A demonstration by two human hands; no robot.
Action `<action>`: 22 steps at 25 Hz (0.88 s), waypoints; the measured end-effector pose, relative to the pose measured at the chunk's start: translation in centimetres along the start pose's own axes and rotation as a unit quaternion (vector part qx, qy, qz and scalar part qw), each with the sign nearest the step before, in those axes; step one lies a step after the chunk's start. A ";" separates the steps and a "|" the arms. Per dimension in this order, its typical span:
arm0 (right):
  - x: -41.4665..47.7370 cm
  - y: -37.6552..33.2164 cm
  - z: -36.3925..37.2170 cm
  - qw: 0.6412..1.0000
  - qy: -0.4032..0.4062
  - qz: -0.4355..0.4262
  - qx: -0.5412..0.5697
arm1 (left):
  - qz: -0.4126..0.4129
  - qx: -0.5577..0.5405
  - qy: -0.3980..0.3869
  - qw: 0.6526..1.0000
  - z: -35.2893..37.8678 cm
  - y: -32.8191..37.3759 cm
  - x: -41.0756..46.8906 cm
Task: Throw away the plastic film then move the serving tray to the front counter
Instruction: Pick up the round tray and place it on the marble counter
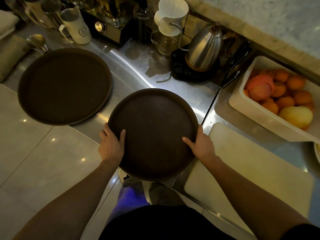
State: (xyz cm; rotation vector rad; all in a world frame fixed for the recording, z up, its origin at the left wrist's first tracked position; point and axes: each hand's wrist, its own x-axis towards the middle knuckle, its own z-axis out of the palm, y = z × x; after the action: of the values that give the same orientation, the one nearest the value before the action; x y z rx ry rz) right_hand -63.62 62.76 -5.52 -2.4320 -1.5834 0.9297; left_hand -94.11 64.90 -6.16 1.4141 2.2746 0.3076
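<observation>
Head view, the only one to go by, looked down on a person standing at the corner of a steel counter [138, 66], with both bare hands on a round dark serving tray [153, 134]. The left hand [111, 146] was closed on the tray's left rim, thumb lying on the top face and fingers curled out of sight beneath; the right hand [200, 144] clasped the right rim the same way. The tray sat partly over the counter's front edge and partly out over the floor, above the person's shoes, so I judged it carried rather than set down, though whether its far edge touched the steel I could not tell. A second tray [65, 85] of the same kind lay flat on the counter to the left, well apart from the held one. Behind stood a steel kettle [204, 49], a pour-over dripper [170, 16] and a white pitcher [76, 26]; to the right were a pale cutting board [245, 170] and a white box of oranges [251, 108]. No plastic film showed on the tray, in either hand or anywhere on the counter, which suggested the throwing away was done. What remained, by my reading, was carrying the tray to the front counter, which was not in sight.
</observation>
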 end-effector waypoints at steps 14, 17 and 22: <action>0.0 -0.1 0.1 0.999 -0.040 0.010 0.032 | -0.019 0.021 0.015 0.999 0.5 0.3 0.8; -0.5 -0.1 0.6 0.999 -0.017 0.013 0.041 | -0.007 0.023 0.016 1.000 0.3 0.2 0.6; -1.1 0.1 0.8 0.998 0.027 -0.009 0.064 | -0.001 0.002 0.007 1.000 0.0 -0.3 -0.2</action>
State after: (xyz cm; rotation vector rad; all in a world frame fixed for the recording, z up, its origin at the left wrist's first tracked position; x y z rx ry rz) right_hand -64.23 61.61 -5.70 -2.3318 -1.4776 0.9232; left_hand -94.29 64.61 -6.26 1.4156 2.2896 0.3135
